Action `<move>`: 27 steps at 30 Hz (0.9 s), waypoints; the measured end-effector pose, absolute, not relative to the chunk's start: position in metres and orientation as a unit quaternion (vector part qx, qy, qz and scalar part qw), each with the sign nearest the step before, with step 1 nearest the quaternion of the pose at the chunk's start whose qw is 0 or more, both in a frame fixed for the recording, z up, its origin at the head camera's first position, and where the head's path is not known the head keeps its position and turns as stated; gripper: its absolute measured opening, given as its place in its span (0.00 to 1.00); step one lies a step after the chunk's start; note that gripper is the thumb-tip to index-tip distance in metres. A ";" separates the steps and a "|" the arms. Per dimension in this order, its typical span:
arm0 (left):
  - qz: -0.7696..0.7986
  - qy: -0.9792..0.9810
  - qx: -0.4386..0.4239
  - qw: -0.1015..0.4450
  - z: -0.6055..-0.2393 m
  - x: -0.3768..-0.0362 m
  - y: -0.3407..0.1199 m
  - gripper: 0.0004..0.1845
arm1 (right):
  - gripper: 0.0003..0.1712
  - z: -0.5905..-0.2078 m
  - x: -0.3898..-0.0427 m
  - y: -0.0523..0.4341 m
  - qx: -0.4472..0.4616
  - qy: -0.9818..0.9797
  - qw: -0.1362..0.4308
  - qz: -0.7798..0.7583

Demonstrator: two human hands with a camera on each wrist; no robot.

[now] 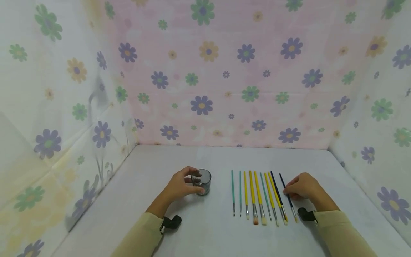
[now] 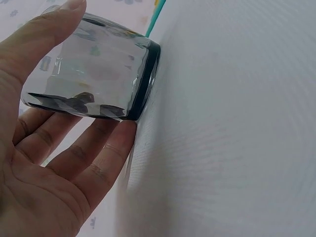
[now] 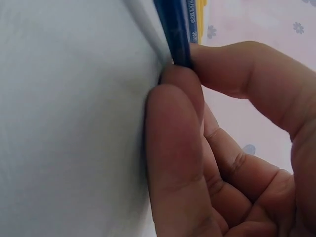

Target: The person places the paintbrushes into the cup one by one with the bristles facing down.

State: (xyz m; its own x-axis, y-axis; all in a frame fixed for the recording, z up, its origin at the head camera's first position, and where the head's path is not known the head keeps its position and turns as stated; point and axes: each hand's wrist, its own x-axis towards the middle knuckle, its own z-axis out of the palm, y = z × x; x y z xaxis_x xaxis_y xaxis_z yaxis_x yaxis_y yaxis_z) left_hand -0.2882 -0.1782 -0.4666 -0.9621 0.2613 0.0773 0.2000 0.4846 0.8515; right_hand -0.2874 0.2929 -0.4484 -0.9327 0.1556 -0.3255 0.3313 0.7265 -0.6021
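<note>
White tabletop [image 1: 205,235], evenly lit. Floral cloth walls [image 1: 224,89] enclose three sides: pink at back, pale at flanks.

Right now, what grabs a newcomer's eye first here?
A neat row of paintbrushes lies on the white table, with teal, yellow and dark blue handles. The right hand pinches the rightmost dark blue brush; the left hand grips a smoky glass cup left of the row.
</note>
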 end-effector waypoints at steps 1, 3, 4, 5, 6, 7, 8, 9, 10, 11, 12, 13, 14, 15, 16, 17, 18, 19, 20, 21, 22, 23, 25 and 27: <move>0.490 0.861 0.133 0.032 -0.466 -0.288 -0.178 0.40 | 0.20 -0.449 -0.287 0.293 0.131 0.919 0.127 -0.349; 0.492 0.860 0.132 0.034 -0.466 -0.287 -0.179 0.39 | 0.22 -0.450 -0.288 0.293 0.125 0.917 0.126 -0.358; 0.494 0.859 0.128 0.036 -0.466 -0.286 -0.179 0.39 | 0.23 -0.450 -0.288 0.293 0.121 0.915 0.125 -0.363; 0.495 0.859 0.128 0.038 -0.466 -0.286 -0.179 0.39 | 0.24 -0.450 -0.288 0.293 0.121 0.913 0.126 -0.369; 0.496 0.858 0.128 0.039 -0.466 -0.286 -0.179 0.40 | 0.24 -0.449 -0.288 0.292 0.120 0.911 0.126 -0.374; 0.497 0.858 0.127 0.040 -0.466 -0.286 -0.179 0.40 | 0.25 -0.448 -0.288 0.292 0.119 0.908 0.127 -0.382; 0.497 0.857 0.128 0.040 -0.466 -0.286 -0.179 0.40 | 0.26 -0.446 -0.288 0.291 0.117 0.905 0.126 -0.388; 0.498 0.856 0.129 0.041 -0.465 -0.286 -0.179 0.41 | 0.26 -0.444 -0.288 0.290 0.117 0.902 0.125 -0.396; 0.499 0.856 0.129 0.040 -0.465 -0.286 -0.178 0.42 | 0.26 -0.441 -0.288 0.290 0.114 0.899 0.122 -0.405; 0.499 0.856 0.131 0.039 -0.465 -0.286 -0.178 0.42 | 0.26 -0.439 -0.287 0.289 0.111 0.896 0.118 -0.414; 0.498 0.856 0.132 0.039 -0.465 -0.287 -0.177 0.43 | 0.26 -0.436 -0.287 0.288 0.105 0.893 0.115 -0.421; 0.497 0.857 0.133 0.037 -0.465 -0.287 -0.177 0.43 | 0.26 -0.433 -0.286 0.287 0.100 0.890 0.112 -0.432; 0.494 0.858 0.133 0.037 -0.464 -0.288 -0.177 0.42 | 0.26 -0.430 -0.286 0.286 0.093 0.886 0.109 -0.441; 0.492 0.860 0.131 0.037 -0.464 -0.288 -0.177 0.42 | 0.26 -0.428 -0.286 0.285 0.089 0.883 0.107 -0.448; 0.490 0.861 0.131 0.037 -0.465 -0.288 -0.176 0.41 | 0.27 -0.426 -0.286 0.283 0.083 0.882 0.106 -0.452; 0.489 0.862 0.131 0.037 -0.465 -0.288 -0.176 0.41 | 0.27 -0.423 -0.286 0.281 0.080 0.880 0.104 -0.456; 0.488 0.862 0.130 0.038 -0.465 -0.289 -0.176 0.41 | 0.27 -0.421 -0.287 0.279 0.074 0.879 0.102 -0.460; 0.487 0.863 0.130 0.037 -0.465 -0.289 -0.177 0.41 | 0.26 -0.419 -0.288 0.277 0.069 0.877 0.100 -0.465; 0.488 0.862 0.130 0.038 -0.464 -0.288 -0.177 0.41 | 0.27 -0.416 -0.290 0.274 0.064 0.876 0.097 -0.468; 0.489 0.861 0.131 0.037 -0.463 -0.288 -0.177 0.41 | 0.27 -0.413 -0.291 0.271 0.061 0.875 0.095 -0.471; 0.490 0.861 0.131 0.036 -0.462 -0.289 -0.177 0.41 | 0.27 -0.409 -0.293 0.267 0.053 0.873 0.091 -0.476; 0.490 0.861 0.132 0.035 -0.461 -0.288 -0.177 0.41 | 0.28 -0.404 -0.294 0.263 0.047 0.870 0.087 -0.484; 0.489 0.861 0.130 0.036 -0.461 -0.287 -0.177 0.39 | 0.28 -0.396 -0.296 0.255 0.034 0.862 0.085 -0.498; 0.490 0.862 0.129 0.037 -0.462 -0.285 -0.176 0.38 | 0.28 -0.387 -0.295 0.246 0.018 0.853 0.085 -0.515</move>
